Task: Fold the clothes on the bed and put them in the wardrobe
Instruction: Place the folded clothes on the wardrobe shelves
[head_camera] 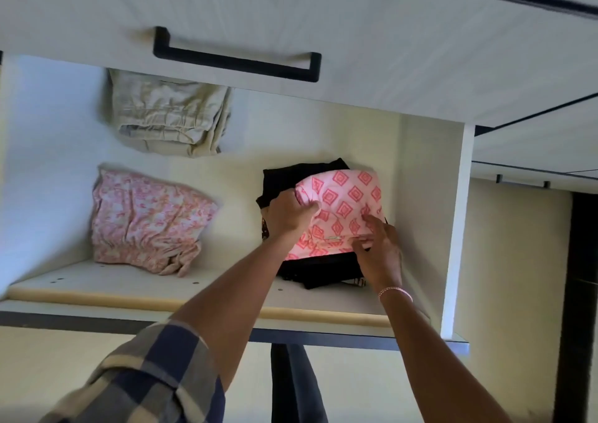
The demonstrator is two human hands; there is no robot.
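Pink diamond-print garment (339, 202) on the wardrobe shelf (129, 288).
My left grip (291, 212) clutches its left edge, right grip (380, 251) pinches its front hem, atop black folded clothes (323, 270).

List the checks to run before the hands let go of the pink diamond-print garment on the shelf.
1. Diamond-print garment lies on the black pile: ok.
2. Its left edge lies flat: not ok; the left hand grips it bunched.
3. Right hand free to lift away: cannot tell; its fingers lie on the front edge, and a pinch may be hidden.
4. Black pile sits behind the front lip of the shelf: ok.
5. Gap to the floral bundle: ok.
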